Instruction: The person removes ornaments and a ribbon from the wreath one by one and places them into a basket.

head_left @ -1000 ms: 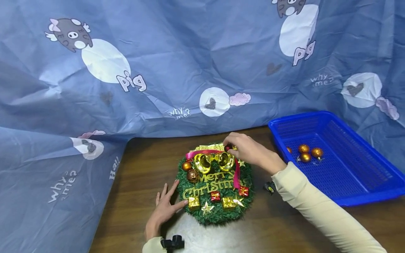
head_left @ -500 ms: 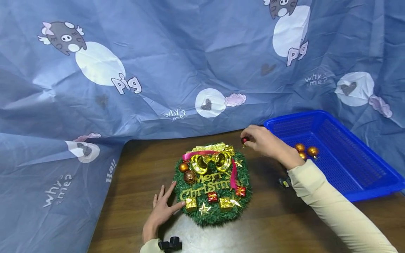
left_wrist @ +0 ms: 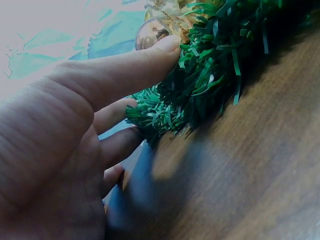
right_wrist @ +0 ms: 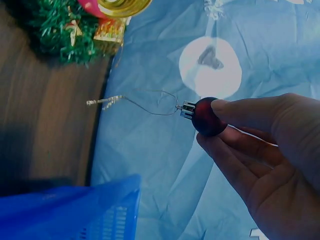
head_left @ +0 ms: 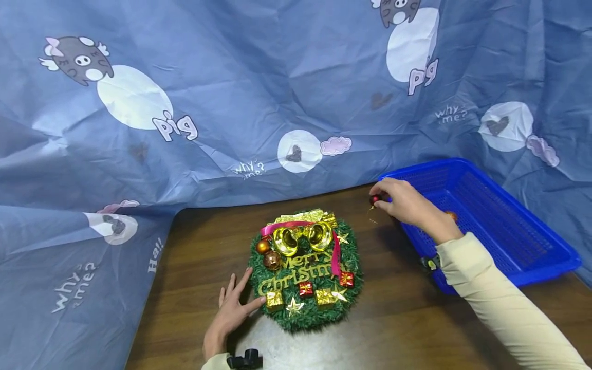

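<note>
A green Christmas wreath (head_left: 305,318) lies on the table, bearing gold bells (head_left: 320,236), a pink ribbon, small gift boxes, stars and gold "Merry Christmas" lettering. At its left edge my left hand (head_left: 231,311) rests with fingers spread, the thumb touching the tinsel beside a gold gift box (head_left: 274,300). My right hand (head_left: 409,203) pinches a dark red bauble (right_wrist: 207,117) between thumb and fingertips, off the wreath near the basket's left rim. A silver cap and a thin wire loop with a twisted end (right_wrist: 112,100) trail from the bauble.
A blue plastic basket (head_left: 509,231) stands at the right; an orange-gold bauble (head_left: 450,216) shows in it behind my right wrist. Two copper baubles sit on the wreath's upper left. A blue printed cloth (head_left: 231,103) hangs behind the wooden table (head_left: 384,318).
My right hand has lifted the red bauble away from the wreath's top and carried it right, toward the basket. My left hand keeps its place at the wreath; the head view has shifted slightly.
</note>
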A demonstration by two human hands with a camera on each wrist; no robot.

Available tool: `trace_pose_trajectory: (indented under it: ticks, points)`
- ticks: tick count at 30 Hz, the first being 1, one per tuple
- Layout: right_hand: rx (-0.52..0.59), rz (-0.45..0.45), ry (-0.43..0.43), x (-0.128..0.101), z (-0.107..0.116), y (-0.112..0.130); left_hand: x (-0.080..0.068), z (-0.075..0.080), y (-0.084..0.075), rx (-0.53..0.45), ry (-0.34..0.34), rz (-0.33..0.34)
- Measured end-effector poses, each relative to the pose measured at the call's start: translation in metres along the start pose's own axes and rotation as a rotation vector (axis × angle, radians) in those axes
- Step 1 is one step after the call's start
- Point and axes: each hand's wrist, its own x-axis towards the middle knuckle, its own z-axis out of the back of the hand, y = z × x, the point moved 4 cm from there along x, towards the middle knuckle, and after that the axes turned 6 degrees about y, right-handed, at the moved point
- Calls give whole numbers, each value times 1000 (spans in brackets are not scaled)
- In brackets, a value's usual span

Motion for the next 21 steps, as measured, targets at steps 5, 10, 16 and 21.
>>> trace_pose_trajectory:
  ticks: [5, 10, 16, 21]
  points:
    - [-9, -17, -22, -6, 5, -13, 0, 0, 0, 0, -6, 0]
    - [-16, -52, -47, -12, 11, -25, 0, 0, 0, 11, -7, -2]
    - [-5, -79, -70, -23, 22, -37, 0, -1, -1, 15, -2, 0]
    - [-11, -94, -102, -31, 31, -48, 0, 0, -1, 13, -1, 6]
